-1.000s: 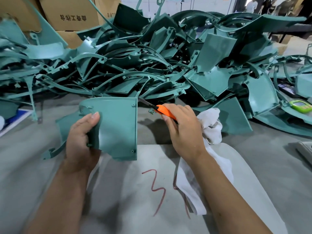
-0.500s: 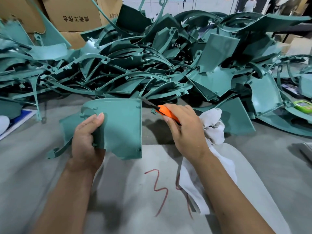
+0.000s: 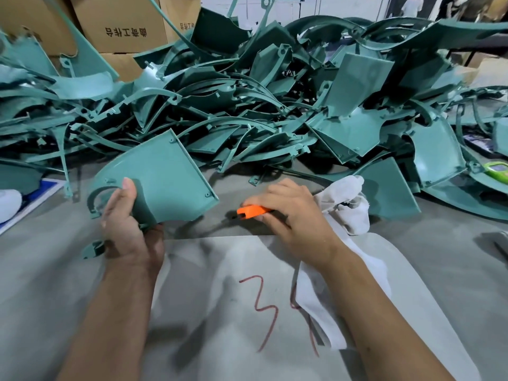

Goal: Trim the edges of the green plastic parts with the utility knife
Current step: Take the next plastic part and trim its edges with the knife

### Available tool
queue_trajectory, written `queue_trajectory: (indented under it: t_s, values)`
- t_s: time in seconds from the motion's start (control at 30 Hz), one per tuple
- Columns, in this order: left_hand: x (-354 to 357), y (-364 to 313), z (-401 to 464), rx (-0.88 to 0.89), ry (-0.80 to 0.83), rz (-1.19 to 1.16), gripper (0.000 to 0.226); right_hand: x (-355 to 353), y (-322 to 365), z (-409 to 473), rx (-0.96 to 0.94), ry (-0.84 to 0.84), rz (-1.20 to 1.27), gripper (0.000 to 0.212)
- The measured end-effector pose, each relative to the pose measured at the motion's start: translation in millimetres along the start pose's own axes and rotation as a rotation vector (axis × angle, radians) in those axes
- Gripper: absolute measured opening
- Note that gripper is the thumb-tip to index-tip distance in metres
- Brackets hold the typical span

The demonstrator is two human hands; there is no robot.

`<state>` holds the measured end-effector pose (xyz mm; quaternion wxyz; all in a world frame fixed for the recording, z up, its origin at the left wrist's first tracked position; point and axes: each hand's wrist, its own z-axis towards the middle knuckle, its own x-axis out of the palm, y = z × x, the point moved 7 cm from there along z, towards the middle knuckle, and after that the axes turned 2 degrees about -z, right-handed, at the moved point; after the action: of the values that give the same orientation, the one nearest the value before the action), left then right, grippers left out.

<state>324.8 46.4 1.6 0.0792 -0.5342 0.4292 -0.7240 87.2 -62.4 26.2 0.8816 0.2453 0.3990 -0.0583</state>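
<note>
My left hand (image 3: 129,226) grips a curved green plastic panel (image 3: 162,182) by its lower left corner, thumb on its face, and holds it tilted above the grey table. My right hand (image 3: 291,213) holds the orange utility knife (image 3: 251,210) low over the table, to the right of the panel and apart from it. The knife's orange end points left; its blade is hidden from me. A large pile of green plastic parts (image 3: 261,105) fills the table behind both hands.
A white cloth (image 3: 346,204) lies under my right wrist. A pale sheet (image 3: 247,298) marked with a red "3" covers the table in front. Cardboard boxes (image 3: 123,20) stand at the back left. A small green device (image 3: 496,171) sits at the right edge.
My left hand has turned the panel so its straight edge now slants up to the left. My right hand has dropped the knife from the panel's top corner down toward the table.
</note>
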Motion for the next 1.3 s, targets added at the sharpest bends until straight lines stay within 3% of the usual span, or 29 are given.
queue_trajectory:
  t_s: [0.13,0.23,0.33,0.4,0.5,0.6,0.7,0.77,0.83,0.93,1.0,1.1,1.17,1.3]
  values:
    - [3.6,3.2,-4.7,-0.020,0.014,0.024,0.030,-19.1,-1.1,-0.8,0.080,-0.264,0.225,0.017]
    - [15.2,9.5,-11.3,-0.057,0.108,0.028,0.016,-16.7,-6.9,-3.8,0.257,-0.381,0.591,0.008]
    - [25.9,22.8,-23.0,-0.107,0.209,0.043,0.018,-3.0,-12.0,-5.8,0.400,-0.317,0.826,0.026]
    - [32.8,31.9,-30.7,-0.137,0.260,0.051,0.023,3.2,-12.5,-5.1,0.420,-0.249,0.840,0.022]
    - [42.7,38.3,-39.0,-0.197,0.380,0.015,0.027,5.6,-17.4,-6.6,0.495,-0.292,0.967,0.015]
    - [54.3,37.3,-52.0,-0.371,0.650,-0.061,0.036,4.5,-27.6,-9.9,0.623,-0.445,1.306,0.007]
    - [64.4,33.6,-68.8,-0.667,0.832,-0.226,0.037,4.9,-39.8,-10.9,0.725,-0.507,1.493,0.012]
    - [64.9,35.1,-72.6,-0.864,0.858,-0.302,0.053,7.5,-44.1,-11.2,0.768,-0.467,1.512,0.035]
    - [61.6,38.1,-74.0,-0.943,0.909,-0.249,0.084,8.2,-46.3,-14.1,0.820,-0.394,1.461,0.047]
    - [59.0,33.0,-87.6,-1.022,1.110,-0.324,0.117,7.8,-51.3,-21.6,0.874,-0.274,1.304,0.022]
    - [55.2,38.8,-89.3,-0.976,1.081,-0.141,0.105,10.4,-52.0,-23.8,0.877,-0.203,1.175,0.016]
    - [48.1,51.5,-80.1,-0.804,0.856,0.330,0.060,14.4,-51.2,-23.0,0.888,-0.210,1.052,0.030]
    - [43.0,54.7,-71.7,-0.773,0.691,0.395,0.034,12.2,-54.6,-23.5,0.907,-0.253,0.973,0.047]
    - [34.3,48.9,-54.4,-0.778,0.571,0.314,0.021,-3.7,-57.1,-21.6,0.835,-0.265,0.883,0.047]
